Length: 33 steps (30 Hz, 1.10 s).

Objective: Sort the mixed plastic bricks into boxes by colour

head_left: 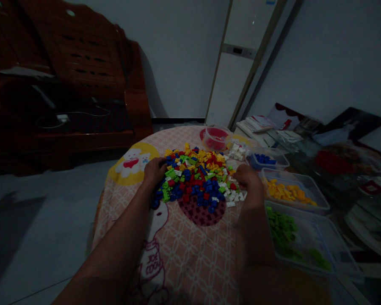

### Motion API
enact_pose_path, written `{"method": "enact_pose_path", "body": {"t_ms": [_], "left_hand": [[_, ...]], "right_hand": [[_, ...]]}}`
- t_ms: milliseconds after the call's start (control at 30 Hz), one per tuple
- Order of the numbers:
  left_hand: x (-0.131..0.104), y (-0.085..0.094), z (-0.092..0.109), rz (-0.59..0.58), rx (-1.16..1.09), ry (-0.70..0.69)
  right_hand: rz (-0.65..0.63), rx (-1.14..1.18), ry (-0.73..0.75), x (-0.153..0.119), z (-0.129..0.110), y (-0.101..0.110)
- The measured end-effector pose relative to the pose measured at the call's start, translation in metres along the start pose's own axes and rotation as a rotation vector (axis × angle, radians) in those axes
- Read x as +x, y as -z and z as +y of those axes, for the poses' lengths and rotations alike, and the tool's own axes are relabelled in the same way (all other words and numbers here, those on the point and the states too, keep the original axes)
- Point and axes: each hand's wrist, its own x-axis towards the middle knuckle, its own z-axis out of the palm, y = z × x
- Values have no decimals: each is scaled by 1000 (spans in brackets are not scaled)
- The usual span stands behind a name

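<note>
A heap of small building bricks (193, 178) in red, blue, yellow, green and white lies on the round, cloth-covered table. At its left edge is my left hand (154, 173), fingers curled in against the bricks. My right hand (248, 177) rests at the heap's right edge, close to loose white bricks (236, 196), with its fingers bent together. In the dim light I cannot make out what either hand holds. To the right stand clear plastic boxes: one with blue bricks (264, 159), one with yellow bricks (288, 191) and one with green bricks (281, 231).
Behind the heap sit a clear round tub (216, 137) with red inside and a pile of white bricks (238, 150). A patterned tablecloth (203, 254) covers the table. Papers (257, 123) and bags crowd a glass table at right. A wooden bench (92, 63) stands back left.
</note>
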Motion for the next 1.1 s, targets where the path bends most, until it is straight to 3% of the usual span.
{"method": "enact_pose_path", "body": {"t_ms": [133,267,400,600,767,933,1100], "left_hand": [[0,1,1,-10,8,-4],[-1,4,4,-37,9,9],[-2,5,6,-37,14,17],[-1,3,3,-37,13,9],[0,0,-1,-11,1,-4],[-1,0,-1,-5,-14,-7],[-1,2,1,-12,-14,-5]], "right_hand": [[-114,308,34,1,-10,-6],[68,472,41,8,-15,-8],[214,307,35,13,-5,-4],[-40,174,63,8,-2,-8],[-138,197,28,5,-7,-13],[-97,269,10,7,-8,-11],[63,403,-22,13,-11,-12]]}}
